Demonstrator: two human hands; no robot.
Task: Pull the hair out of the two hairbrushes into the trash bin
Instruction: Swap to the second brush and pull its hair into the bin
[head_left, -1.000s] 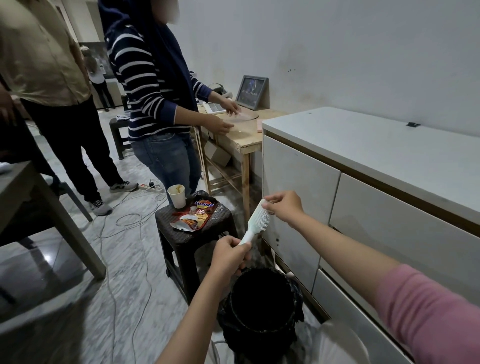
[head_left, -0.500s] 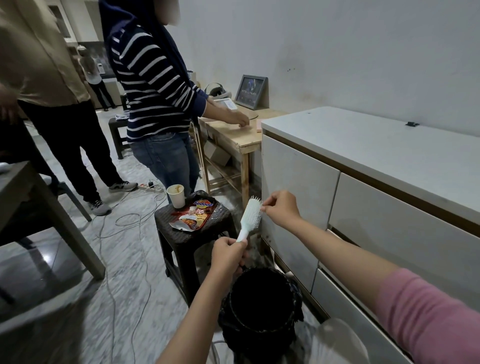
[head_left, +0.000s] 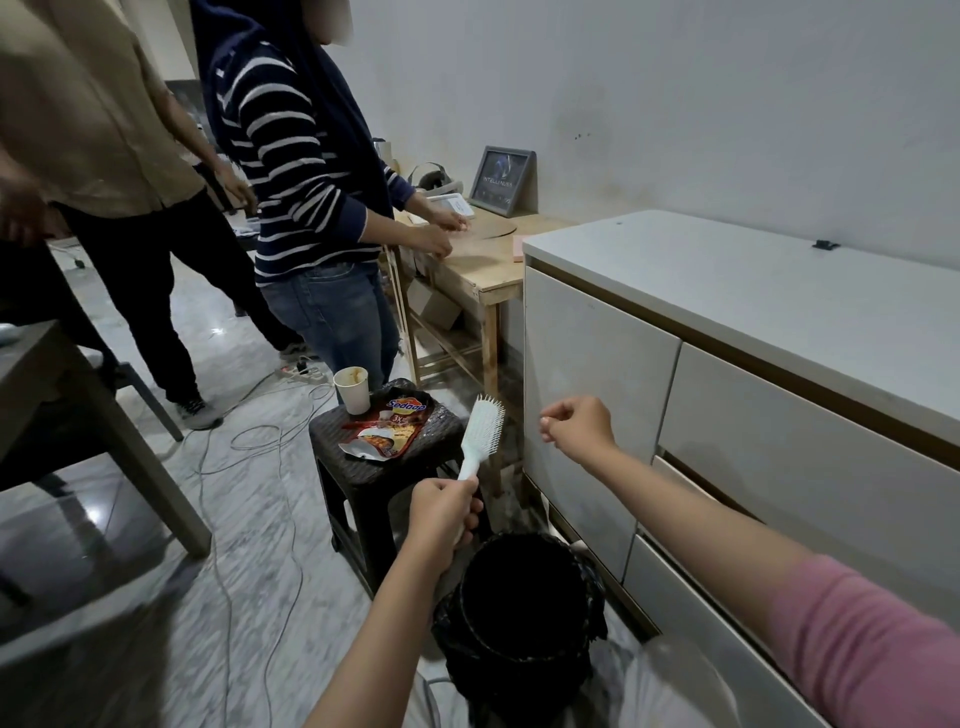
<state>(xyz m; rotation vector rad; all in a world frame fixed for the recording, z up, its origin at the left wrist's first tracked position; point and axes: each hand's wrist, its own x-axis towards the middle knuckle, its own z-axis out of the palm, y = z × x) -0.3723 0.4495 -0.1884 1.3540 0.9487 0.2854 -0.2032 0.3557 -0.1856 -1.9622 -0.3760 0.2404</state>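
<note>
My left hand (head_left: 442, 512) grips the handle of a white hairbrush (head_left: 482, 434), held upright with its bristles facing right, above and left of the black trash bin (head_left: 519, 613) lined with a black bag. My right hand (head_left: 576, 427) hovers to the right of the brush head, apart from it, thumb and fingers pinched together; any hair between them is too fine to see. Only one brush is in view.
A dark stool (head_left: 384, 457) beside the bin carries a paper cup (head_left: 352, 389) and a snack wrapper (head_left: 387, 428). A white cabinet (head_left: 727, 374) stands to the right, a wooden table (head_left: 472, 260) behind. Two people stand at the left; cables (head_left: 249, 447) lie on the floor.
My right hand has pulled away from the brush bristles to the right, fingers still pinched. The brush has tilted slightly more upright in my left hand.
</note>
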